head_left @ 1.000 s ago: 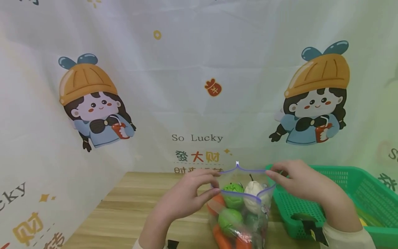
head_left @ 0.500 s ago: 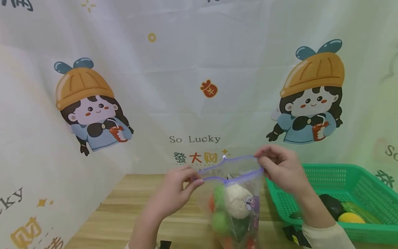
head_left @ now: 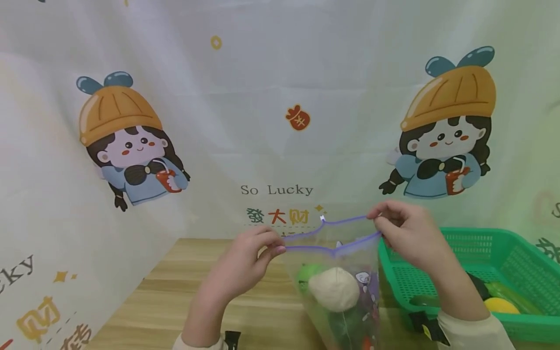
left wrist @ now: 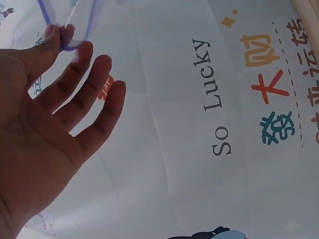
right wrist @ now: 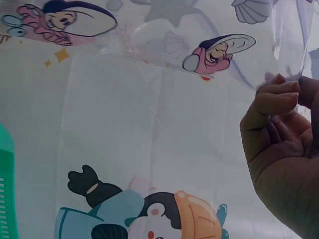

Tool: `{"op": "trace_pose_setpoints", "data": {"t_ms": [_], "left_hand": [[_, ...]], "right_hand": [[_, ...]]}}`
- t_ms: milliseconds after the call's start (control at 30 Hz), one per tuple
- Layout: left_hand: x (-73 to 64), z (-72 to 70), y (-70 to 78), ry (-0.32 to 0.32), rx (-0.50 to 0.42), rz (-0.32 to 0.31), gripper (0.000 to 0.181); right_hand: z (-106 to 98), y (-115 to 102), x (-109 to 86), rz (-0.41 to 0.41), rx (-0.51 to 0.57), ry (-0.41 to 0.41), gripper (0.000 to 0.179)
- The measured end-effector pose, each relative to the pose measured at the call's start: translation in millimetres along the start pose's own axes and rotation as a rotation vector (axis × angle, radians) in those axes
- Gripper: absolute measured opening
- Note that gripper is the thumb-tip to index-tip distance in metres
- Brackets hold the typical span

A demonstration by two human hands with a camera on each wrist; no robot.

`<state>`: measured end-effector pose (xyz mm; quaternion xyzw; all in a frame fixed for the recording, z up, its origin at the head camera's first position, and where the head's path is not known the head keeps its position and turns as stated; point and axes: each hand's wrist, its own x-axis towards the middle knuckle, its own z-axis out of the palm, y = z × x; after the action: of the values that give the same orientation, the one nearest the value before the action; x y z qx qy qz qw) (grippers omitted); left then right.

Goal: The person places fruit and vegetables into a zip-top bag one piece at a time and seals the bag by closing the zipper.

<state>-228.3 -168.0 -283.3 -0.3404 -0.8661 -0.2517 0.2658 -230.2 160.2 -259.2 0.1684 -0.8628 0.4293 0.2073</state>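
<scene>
A clear zip bag (head_left: 302,282) with a purple-edged mouth hangs between my hands, its mouth held apart. My left hand (head_left: 251,262) pinches the mouth's left corner between thumb and forefinger; the left wrist view shows the other fingers of that hand (left wrist: 60,104) spread loosely. At the right corner my right hand (head_left: 409,233) pinches the rim, its fingers curled in the right wrist view. Inside the bag sit a whitish, rounded vegetable (head_left: 336,289), a green one (head_left: 309,273) and a dark green one (head_left: 343,328). Cartoon figures (right wrist: 214,55) are printed on the bag's side.
To the right stands a green plastic basket (head_left: 393,277) holding a yellow lemon-like item (head_left: 501,306), a long green vegetable (head_left: 512,296) and dark items. Below is a wood-grain table (head_left: 175,291). A printed cloth (head_left: 350,121) hangs behind it.
Both hands have risen and drawn the bag up, the right hand more, so the mouth stretches wider. The right hand moved off the basket's contents, uncovering the yellow item. The vegetables shifted within the bag.
</scene>
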Motion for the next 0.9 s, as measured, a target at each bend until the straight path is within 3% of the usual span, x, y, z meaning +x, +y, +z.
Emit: {"op": "trace_pose_setpoints", "data": {"t_ms": [100,167,300,400,500,633,767,900], "left_hand": [[1.2,-0.7,2.3,0.063,0.006,-0.027,0.004],[1.3,-1.1,3.0,0.074,0.025,-0.049,0.005],[0.9,-0.7,2.5,-0.045,0.065,-0.12,0.005],[0.8,-0.8,1.7,-0.112,0.058,-0.138,0.007],[1.7,-0.4,2.4,-0.082,0.034,-0.103,0.007],[3.3,3.3,4.7,-0.041,0.027,-0.065,0.005],[2.5,4.6,5.6,-0.039,0.017,-0.077,0.004],[1.7,3.7,6.1,-0.047,0.019,-0.08,0.004]], "right_hand": [[0.7,-0.8,2.1,-0.036,-0.008,0.044,0.016],[1.8,-0.5,3.8,-0.05,-0.016,0.026,0.016],[2.4,1.5,4.6,-0.019,-0.018,-0.091,0.018],[1.5,2.7,3.4,-0.005,0.011,-0.142,0.029],[-1.3,3.9,2.4,-0.053,0.019,-0.172,0.035],[-5.4,5.9,2.0,-0.124,-0.037,-0.274,0.032],[-6.6,6.8,2.4,-0.12,-0.09,-0.359,0.033],[-7.3,7.1,2.2,-0.103,-0.104,-0.377,0.035]]}}
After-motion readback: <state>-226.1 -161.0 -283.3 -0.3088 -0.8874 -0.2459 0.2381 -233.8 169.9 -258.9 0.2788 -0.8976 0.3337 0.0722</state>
